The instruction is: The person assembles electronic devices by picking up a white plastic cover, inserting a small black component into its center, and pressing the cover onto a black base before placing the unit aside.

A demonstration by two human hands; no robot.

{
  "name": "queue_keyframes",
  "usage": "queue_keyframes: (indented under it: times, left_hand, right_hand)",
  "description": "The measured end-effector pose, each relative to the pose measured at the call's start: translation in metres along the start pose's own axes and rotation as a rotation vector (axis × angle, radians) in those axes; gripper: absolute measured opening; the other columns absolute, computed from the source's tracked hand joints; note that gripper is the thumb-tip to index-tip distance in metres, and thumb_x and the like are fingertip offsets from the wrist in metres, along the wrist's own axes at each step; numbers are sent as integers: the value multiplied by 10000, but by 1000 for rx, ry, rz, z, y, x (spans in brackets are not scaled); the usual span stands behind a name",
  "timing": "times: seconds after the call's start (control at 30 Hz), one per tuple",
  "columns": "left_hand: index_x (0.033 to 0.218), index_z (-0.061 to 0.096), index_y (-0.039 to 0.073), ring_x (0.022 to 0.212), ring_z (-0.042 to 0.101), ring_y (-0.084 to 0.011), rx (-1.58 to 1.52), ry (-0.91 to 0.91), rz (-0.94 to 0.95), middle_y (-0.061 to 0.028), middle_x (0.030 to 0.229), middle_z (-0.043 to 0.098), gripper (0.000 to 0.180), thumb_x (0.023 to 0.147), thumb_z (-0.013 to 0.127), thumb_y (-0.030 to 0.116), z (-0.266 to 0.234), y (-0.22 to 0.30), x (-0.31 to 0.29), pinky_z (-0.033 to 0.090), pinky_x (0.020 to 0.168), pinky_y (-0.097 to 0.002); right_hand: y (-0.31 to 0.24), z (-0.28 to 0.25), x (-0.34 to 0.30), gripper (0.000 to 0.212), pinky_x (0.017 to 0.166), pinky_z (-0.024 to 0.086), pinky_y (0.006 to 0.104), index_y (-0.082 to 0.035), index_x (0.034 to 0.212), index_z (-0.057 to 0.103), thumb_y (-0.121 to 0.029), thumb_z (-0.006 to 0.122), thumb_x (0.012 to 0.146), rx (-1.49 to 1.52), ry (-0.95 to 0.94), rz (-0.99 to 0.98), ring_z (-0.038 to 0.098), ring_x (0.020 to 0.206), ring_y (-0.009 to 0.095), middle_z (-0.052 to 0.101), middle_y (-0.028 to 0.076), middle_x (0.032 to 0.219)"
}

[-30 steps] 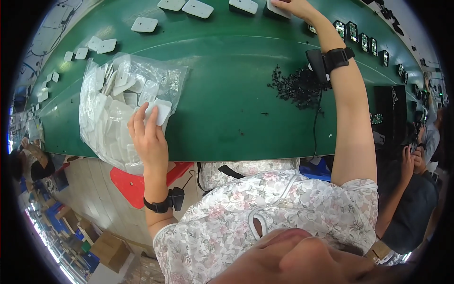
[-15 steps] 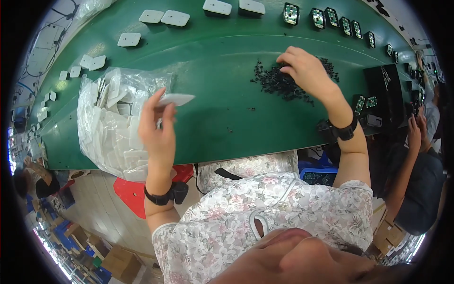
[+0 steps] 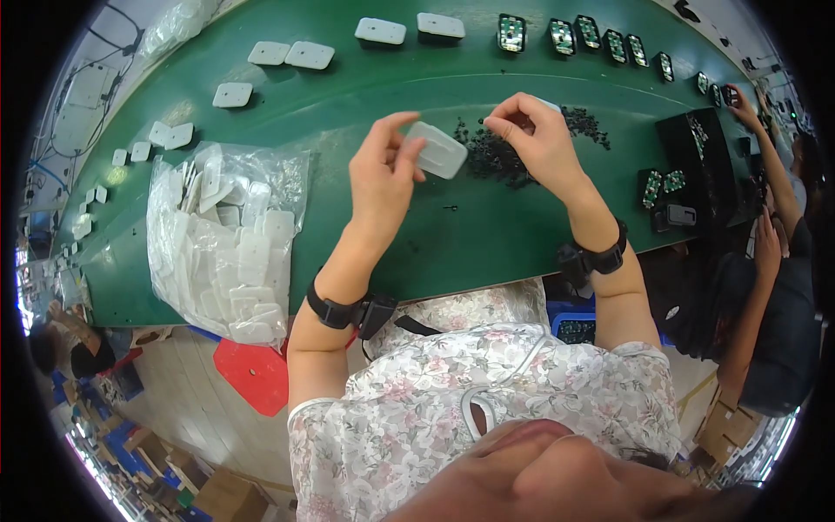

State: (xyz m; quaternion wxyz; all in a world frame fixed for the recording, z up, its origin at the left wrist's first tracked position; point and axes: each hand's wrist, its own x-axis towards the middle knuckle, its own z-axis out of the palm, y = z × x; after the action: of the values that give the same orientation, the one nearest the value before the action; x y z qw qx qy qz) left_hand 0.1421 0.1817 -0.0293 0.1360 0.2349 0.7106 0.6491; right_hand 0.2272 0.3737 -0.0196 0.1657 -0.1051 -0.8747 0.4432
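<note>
Holding in left hand [image 3: 383, 163] a white plate [image 3: 441, 154], pinched at one end between thumb and fingers, tilted and clear of the green desk [image 3: 487, 250]. Pressing thumb and forefinger of right hand [image 3: 541, 143] together, apparently on a small black piece [image 3: 481, 122]; too tiny in this view to be sure. Spread under and around right hand: heap of black parts [image 3: 497, 161]. Left of left hand: clear bag [image 3: 296, 181] loaded with spare plates [image 3: 254, 261]. Well beyond left hand: white-topped cases [image 3: 380, 32] in a loose line. Beyond right hand: open black cases [image 3: 511, 50], green boards [image 3: 513, 31] showing. Judged to be at the gathering step: plate in left hand, piece probably between right fingertips, not yet joined. Calling next, by the look of it, for a steady plate, a firm pinch and a clean lift away from the heap without spilling.
</note>
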Motion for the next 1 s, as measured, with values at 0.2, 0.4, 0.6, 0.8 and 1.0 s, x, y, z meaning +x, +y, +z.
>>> queue_keyframes:
  times: [0.2,0.4,0.6,0.8,1.0]
  left_hand:
    - [1006,647,59,486,532,-146,140,-34,224,-81,743,571,235,819,591,-71,7,2,-6,429,460,-274]
    - [939,649,32,490,543,-127,270,11,436,-72,731,577,147,826,603,-49,3,-4,-5,425,445,-261]
    - [907,645,5,497,534,-71,-165,-96,-145,-39,724,593,62,880,590,9,1,5,-10,410,437,-203]
    - [1136,527,-39,611,625,-123,-359,-90,-214,-69,855,614,235,903,538,-5,-1,1,-9,491,496,-224]
    - [1136,480,-85,881,677,-226,-491,-145,-330,-170,991,626,228,919,502,-16,2,0,-7,552,782,-274]
  right_hand:
    - [-23,24,-4,116,570,385,184,-23,865,611,-123,669,867,491,-101,175,482,639,31,580,-29,742]
    - [-23,30,-8,90,579,392,184,-21,882,609,-100,652,878,490,-168,253,499,678,33,579,-29,783]
    - [-26,33,-10,116,571,440,244,-34,895,638,8,670,791,70,70,-298,565,699,138,581,57,824]
    - [-31,27,-6,112,517,409,249,-33,811,621,-4,701,737,-324,219,-551,522,600,145,561,59,729]
    - [-27,37,-14,88,490,374,248,-39,785,603,-40,687,758,-113,151,-278,462,549,118,527,27,685]
